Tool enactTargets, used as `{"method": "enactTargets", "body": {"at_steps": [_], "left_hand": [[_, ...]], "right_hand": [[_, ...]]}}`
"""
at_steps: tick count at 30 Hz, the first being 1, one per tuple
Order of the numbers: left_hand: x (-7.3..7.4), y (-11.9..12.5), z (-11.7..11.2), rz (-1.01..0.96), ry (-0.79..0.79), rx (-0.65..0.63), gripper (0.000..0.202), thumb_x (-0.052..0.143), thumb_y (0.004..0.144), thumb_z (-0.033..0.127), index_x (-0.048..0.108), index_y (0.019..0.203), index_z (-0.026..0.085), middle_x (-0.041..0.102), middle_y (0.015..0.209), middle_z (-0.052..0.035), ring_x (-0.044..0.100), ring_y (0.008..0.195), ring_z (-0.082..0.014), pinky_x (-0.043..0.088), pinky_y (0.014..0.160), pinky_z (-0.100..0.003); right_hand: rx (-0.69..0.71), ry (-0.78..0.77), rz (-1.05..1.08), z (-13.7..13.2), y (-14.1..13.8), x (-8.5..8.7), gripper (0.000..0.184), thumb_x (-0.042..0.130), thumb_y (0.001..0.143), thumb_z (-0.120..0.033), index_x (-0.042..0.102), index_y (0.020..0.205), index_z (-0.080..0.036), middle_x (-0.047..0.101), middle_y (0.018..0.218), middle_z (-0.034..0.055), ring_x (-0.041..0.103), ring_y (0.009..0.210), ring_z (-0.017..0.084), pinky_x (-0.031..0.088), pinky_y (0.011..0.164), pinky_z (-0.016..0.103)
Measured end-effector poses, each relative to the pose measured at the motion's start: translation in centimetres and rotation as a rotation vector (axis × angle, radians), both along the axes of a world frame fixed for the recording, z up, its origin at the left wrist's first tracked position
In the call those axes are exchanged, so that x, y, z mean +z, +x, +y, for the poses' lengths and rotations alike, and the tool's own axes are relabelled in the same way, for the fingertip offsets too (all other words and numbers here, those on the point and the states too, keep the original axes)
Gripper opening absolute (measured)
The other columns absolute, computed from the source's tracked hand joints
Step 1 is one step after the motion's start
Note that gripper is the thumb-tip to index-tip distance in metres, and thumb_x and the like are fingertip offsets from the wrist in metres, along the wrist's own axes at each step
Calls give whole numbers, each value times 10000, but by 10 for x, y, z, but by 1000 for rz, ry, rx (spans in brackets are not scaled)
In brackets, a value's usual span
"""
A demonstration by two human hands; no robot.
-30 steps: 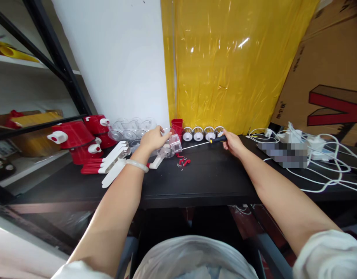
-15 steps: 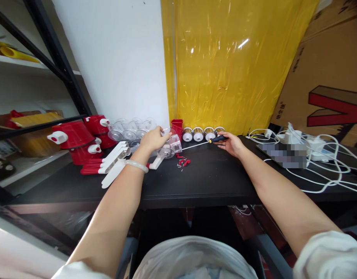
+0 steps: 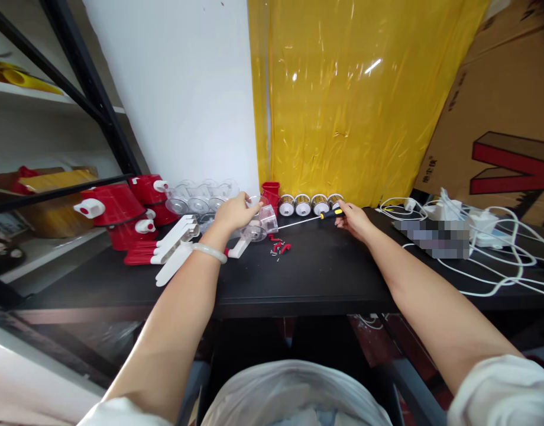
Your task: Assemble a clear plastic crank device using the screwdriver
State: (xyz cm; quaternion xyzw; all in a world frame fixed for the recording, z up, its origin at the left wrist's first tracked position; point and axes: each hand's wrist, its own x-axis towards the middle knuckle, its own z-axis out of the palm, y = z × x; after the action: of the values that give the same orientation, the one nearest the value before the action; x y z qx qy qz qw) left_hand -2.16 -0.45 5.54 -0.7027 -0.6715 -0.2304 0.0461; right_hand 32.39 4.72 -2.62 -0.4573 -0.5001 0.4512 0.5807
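My left hand (image 3: 237, 214) is closed around a clear plastic housing (image 3: 268, 220) lying on the black table. In my right hand (image 3: 352, 221) is a screwdriver (image 3: 330, 213) with a black and yellow handle, held by the handle's end. Its long shaft points left and its tip meets the right side of the clear housing; the exact contact is too small to make out. Small red parts (image 3: 285, 248) and tiny screws (image 3: 274, 253) lie just in front of the housing. A white handle piece (image 3: 240, 247) sticks out below my left hand.
Several clear round pieces (image 3: 198, 204), red containers with white knobs (image 3: 116, 216) and white-and-red handles (image 3: 174, 239) stand at left. Behind are a red part (image 3: 271, 195) and several silver-and-white cylinders (image 3: 303, 205). At right are white cables (image 3: 515, 260) and a blurred flat device (image 3: 431, 238).
The screwdriver's handle has turned in my right hand, so more of its yellow shows. My right fingers have shifted on it. My left hand stays on the housing.
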Motion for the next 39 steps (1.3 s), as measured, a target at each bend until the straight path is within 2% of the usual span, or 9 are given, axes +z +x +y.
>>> {"method": "enactTargets", "body": {"at_steps": [3,7,13,16,19,26,31,34,39], "left_hand": [[-1,0,1,3,6,2,672,370,813,764,564,1136,207,696,1122,-128,643,993,-320,448,787,-380],[0,0,0,7,-2,3,667,364,811,771,566,1110,210,704,1090,-123,646,978,-323,448,767,-379],[2,2,-3,6,-6,6,681,357,813,771,566,1128,204,698,1108,-132,648,962,-312,451,773,-378],[2,2,-4,8,-6,7,678,360,817,764,569,1138,206,696,1117,-136,645,981,-315,452,792,-383],[2,2,-4,4,-5,3,674,363,817,765,571,1136,208,697,1121,-138,648,976,-320,455,786,-389],[1,0,-2,1,-7,-3,669,370,817,762,566,1139,209,698,1122,-138,651,974,-318,458,786,-384],[1,1,-3,5,-14,2,679,366,820,755,561,1167,206,690,1149,-145,639,1021,-320,452,829,-389],[2,1,-3,10,-21,4,680,369,820,754,558,1172,203,689,1151,-146,639,1019,-317,452,828,-387],[1,1,-3,11,-4,4,671,363,820,758,568,1145,209,694,1133,-143,646,989,-323,453,800,-391]], "right_hand": [[-9,-54,37,-2,-2,4,258,488,941,-410,540,803,-199,644,550,30,607,444,136,482,471,225],[84,-88,266,-4,-3,8,313,315,924,-303,604,893,-189,733,804,72,718,701,194,552,632,314],[171,-41,406,-4,-3,9,247,402,842,-211,620,954,-181,744,947,95,711,911,209,561,788,359],[145,-52,395,-4,-4,9,159,479,843,-190,616,923,-189,736,870,74,712,877,190,562,788,329],[85,-54,337,-4,-7,9,62,530,877,-198,589,861,-210,699,766,15,704,722,135,565,734,281],[7,4,152,-4,-6,4,198,553,933,-373,531,813,-217,646,591,-12,656,516,108,504,498,182],[-53,11,34,-2,-4,3,259,554,920,-431,526,797,-205,630,528,9,574,384,106,475,435,197],[-63,-69,69,-1,-5,5,215,521,908,-386,531,796,-202,641,562,26,630,441,153,504,458,242],[45,-49,280,-3,-6,8,81,527,795,-207,603,788,-181,701,764,58,711,765,188,578,702,313]]}}
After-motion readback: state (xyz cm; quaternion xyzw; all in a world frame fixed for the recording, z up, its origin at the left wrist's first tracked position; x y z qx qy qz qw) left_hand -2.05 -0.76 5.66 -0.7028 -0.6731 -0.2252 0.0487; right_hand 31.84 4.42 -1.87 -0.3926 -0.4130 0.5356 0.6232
